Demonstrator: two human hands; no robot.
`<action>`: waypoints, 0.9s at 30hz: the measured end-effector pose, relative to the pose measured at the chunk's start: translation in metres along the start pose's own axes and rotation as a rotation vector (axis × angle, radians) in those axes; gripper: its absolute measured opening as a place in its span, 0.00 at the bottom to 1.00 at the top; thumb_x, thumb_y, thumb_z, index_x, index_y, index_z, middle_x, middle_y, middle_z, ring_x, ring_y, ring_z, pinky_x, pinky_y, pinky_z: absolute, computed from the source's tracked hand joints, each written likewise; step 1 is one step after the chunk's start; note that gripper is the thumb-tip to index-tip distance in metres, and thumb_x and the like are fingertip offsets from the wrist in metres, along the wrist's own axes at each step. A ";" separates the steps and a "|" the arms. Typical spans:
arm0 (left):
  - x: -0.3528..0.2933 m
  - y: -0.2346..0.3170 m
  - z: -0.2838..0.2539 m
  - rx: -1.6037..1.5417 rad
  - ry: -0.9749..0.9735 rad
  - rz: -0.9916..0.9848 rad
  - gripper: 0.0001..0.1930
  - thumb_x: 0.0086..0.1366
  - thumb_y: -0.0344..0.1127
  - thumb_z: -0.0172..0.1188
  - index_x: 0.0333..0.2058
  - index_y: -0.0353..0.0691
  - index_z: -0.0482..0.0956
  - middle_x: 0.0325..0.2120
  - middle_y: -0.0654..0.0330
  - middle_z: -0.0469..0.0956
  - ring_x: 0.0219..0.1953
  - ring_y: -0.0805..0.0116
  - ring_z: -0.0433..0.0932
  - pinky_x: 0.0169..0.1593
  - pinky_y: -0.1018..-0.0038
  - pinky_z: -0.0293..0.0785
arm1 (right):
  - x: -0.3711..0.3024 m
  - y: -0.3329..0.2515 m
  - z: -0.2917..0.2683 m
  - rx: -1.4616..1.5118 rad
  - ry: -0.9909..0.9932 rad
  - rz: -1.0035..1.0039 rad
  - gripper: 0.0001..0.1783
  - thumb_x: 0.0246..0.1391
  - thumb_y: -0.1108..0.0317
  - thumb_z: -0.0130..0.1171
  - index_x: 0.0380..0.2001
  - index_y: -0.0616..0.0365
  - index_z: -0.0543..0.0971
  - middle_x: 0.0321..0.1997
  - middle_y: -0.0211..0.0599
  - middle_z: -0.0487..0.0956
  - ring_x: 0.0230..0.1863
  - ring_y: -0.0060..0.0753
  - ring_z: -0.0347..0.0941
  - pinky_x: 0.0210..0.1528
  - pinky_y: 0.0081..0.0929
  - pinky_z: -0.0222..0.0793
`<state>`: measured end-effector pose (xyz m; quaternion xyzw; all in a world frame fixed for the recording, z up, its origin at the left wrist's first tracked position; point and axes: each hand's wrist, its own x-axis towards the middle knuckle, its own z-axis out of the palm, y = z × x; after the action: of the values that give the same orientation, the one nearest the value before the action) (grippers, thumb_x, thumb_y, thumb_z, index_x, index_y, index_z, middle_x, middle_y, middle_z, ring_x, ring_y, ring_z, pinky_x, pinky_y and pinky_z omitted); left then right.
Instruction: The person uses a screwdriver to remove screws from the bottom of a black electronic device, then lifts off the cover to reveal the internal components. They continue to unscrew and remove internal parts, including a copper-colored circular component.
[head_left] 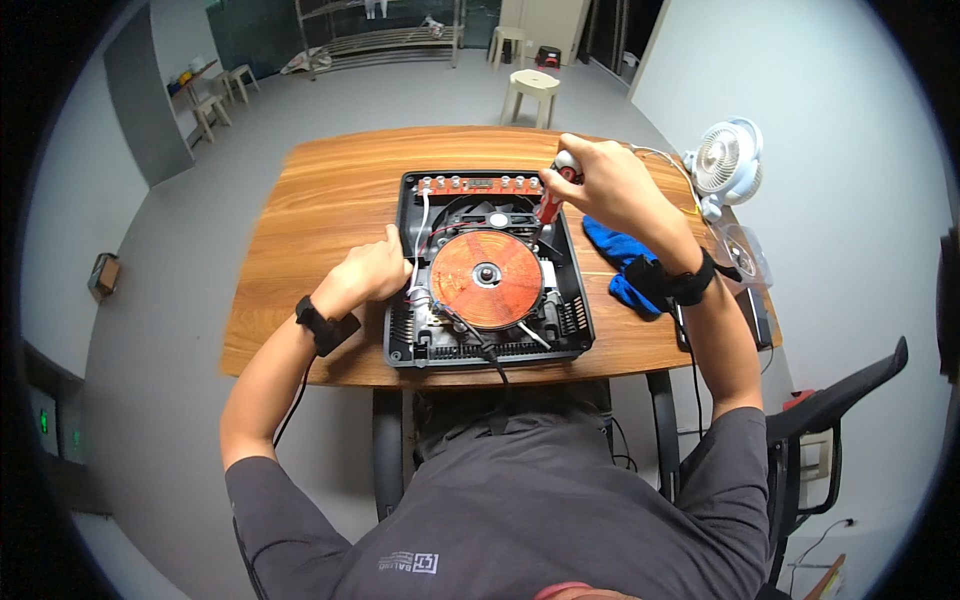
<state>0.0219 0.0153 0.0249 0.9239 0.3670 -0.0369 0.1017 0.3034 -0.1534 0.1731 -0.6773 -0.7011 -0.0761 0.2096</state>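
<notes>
An opened induction cooker (580, 290) lies on the wooden table in front of me, its black housing facing up. Inside it sits a round copper coil (462, 292), with a strip-shaped orange circuit board (450, 188) along the far side and a cooling fan partly hidden behind the coil. My right hand (612, 180) is closed around a red-and-white screwdriver (548, 208), held tilted with its shaft pointing down by the coil's far right edge; the tip is hard to make out. At the housing's left wall, my left hand (372, 270) grips the edge with curled fingers.
A blue cloth (610, 245) lies right of the cooker on the table (320, 195). Beyond it are a small white electric fan (725, 162) and a clear plastic container (750, 262). A cream stool (533, 88) stands past the far edge; a black chair (835, 398) is at right.
</notes>
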 end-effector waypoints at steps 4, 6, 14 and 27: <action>0.002 -0.001 -0.013 -0.028 -0.081 -0.013 0.31 0.70 0.49 0.50 0.56 0.23 0.60 0.38 0.30 0.80 0.44 0.32 0.80 0.49 0.45 0.75 | 0.003 0.001 -0.009 -0.007 -0.074 0.028 0.21 0.60 0.51 0.61 0.34 0.62 0.77 0.31 0.50 0.84 0.37 0.56 0.82 0.43 0.47 0.76; -0.002 0.000 -0.031 0.078 -0.124 -0.008 0.30 0.71 0.52 0.50 0.56 0.28 0.65 0.40 0.33 0.81 0.46 0.34 0.80 0.50 0.46 0.75 | 0.005 0.002 -0.009 -0.017 -0.088 0.033 0.21 0.60 0.51 0.61 0.34 0.62 0.78 0.31 0.51 0.84 0.38 0.57 0.82 0.44 0.48 0.76; 0.007 0.044 -0.106 -0.176 0.092 0.456 0.20 0.68 0.43 0.63 0.51 0.35 0.78 0.40 0.49 0.84 0.38 0.57 0.81 0.45 0.63 0.78 | 0.006 0.010 -0.007 -0.076 -0.121 -0.018 0.23 0.63 0.49 0.60 0.36 0.63 0.77 0.33 0.53 0.83 0.37 0.57 0.81 0.42 0.46 0.76; 0.080 0.132 -0.090 -0.908 -0.037 0.745 0.15 0.73 0.36 0.59 0.52 0.34 0.77 0.37 0.62 0.84 0.33 0.78 0.78 0.39 0.77 0.76 | 0.018 0.019 -0.015 -0.043 -0.255 -0.031 0.22 0.67 0.53 0.53 0.42 0.66 0.73 0.36 0.57 0.83 0.41 0.60 0.81 0.44 0.48 0.74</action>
<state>0.1700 -0.0057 0.1227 0.8538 -0.0054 0.1461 0.4996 0.3245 -0.1416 0.1901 -0.6748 -0.7307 -0.0075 0.1031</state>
